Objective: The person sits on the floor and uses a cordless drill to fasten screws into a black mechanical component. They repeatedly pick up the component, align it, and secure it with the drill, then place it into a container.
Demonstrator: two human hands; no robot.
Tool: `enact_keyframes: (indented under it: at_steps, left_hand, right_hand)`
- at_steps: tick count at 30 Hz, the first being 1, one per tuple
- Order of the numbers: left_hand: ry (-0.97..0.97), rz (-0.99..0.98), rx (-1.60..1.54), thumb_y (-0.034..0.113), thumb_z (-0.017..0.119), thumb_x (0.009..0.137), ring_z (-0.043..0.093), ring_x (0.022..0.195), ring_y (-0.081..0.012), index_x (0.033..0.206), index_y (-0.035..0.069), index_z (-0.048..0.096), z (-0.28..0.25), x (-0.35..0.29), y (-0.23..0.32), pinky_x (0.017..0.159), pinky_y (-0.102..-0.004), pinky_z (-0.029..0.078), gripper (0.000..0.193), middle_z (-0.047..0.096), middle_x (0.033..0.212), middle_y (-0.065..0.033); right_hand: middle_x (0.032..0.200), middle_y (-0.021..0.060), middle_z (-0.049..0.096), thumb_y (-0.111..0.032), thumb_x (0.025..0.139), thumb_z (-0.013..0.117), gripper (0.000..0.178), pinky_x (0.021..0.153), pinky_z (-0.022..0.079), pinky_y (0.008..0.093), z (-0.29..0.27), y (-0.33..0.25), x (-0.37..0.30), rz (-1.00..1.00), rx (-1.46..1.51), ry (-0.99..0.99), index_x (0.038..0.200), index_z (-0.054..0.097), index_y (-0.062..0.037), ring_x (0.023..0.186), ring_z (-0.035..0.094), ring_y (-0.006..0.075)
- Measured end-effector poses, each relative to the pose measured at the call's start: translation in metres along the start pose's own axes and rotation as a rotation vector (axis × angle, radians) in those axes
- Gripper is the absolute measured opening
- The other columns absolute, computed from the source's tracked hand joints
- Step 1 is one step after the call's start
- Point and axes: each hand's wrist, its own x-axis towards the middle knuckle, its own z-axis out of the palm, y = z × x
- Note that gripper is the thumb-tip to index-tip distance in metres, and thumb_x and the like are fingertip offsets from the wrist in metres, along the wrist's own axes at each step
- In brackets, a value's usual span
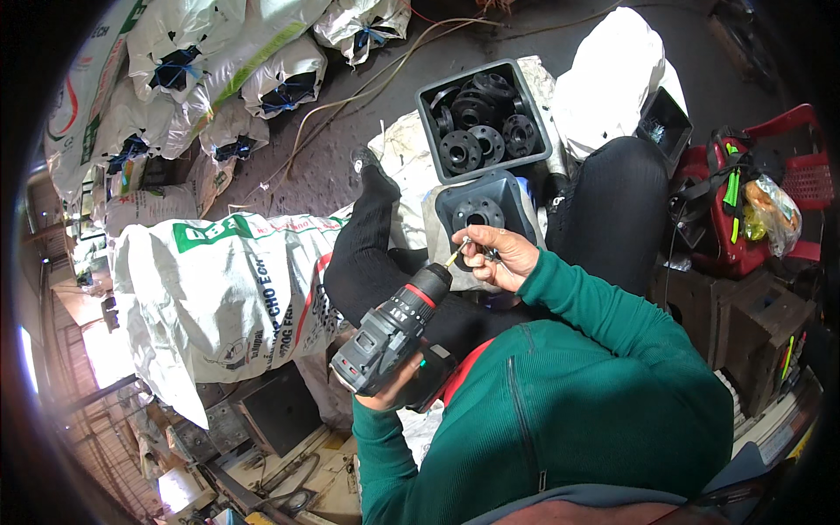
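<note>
My left hand is wrapped round the handle of a grey and black cordless drill with a red ring near its chuck. The drill points up and to the right, and a thin gold-coloured bit sticks out of the chuck. At the bit's tip, my right hand pinches a small metal piece, perhaps a screw; its kind is too small to tell. Just beyond my fingers, a round black flange with holes lies in a small dark grey tray between my legs.
Behind the tray, a grey bin holds several black flanges. A dark box stands right, beside a white sack. A red plastic chair carries bags and tools. White sacks lie left; more are piled far left. A cable crosses the floor.
</note>
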Motion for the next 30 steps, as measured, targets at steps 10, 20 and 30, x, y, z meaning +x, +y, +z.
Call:
enact_keyframes:
  at_steps: [10, 20, 30]
  left_hand:
    - [-0.011, -0.005, 0.04, 0.003, 0.073, 0.077, 0.063, 0.077, -0.0166, 0.114, 0.002, 0.057, -0.005, -0.001, -0.004, 0.068, -0.0298, 0.052, 0.04, 0.067, 0.096, -0.0099]
    - [-0.201, 0.217, 0.69, 0.006, 0.076, 0.066, 0.06, 0.105, -0.0227, 0.128, 0.006, 0.047, -0.014, 0.019, 0.002, 0.091, -0.0325, 0.049, 0.068, 0.057, 0.118, -0.009]
    - [-0.186, 0.404, 0.95, 0.007, 0.074, 0.07, 0.063, 0.101, -0.0261, 0.127, 0.003, 0.049, -0.01, 0.035, 0.007, 0.089, -0.0345, 0.051, 0.063, 0.06, 0.118, -0.0129]
  right_hand:
    - [0.075, 0.0015, 0.062, -0.02, 0.092, 0.063, 0.021, 0.049, 0.044, 0.019, -0.001, -0.014, -0.003, -0.036, -0.254, 0.085, 0.101, 0.063, -0.0013, 0.061, 0.057, 0.0053]
    - [0.072, 0.0005, 0.061, -0.021, 0.091, 0.063, 0.024, 0.047, 0.044, 0.0158, 0.0, -0.033, -0.007, 0.134, -0.763, 0.094, 0.099, 0.066, 0.0021, 0.056, 0.055, 0.0036]
    - [0.07, -0.0046, 0.044, -0.039, 0.099, 0.045, 0.045, 0.037, 0.026, 0.014, -0.038, -0.022, -0.025, -0.094, -0.542, 0.597, 0.116, 0.06, 0.0011, 0.048, 0.033, 0.002]
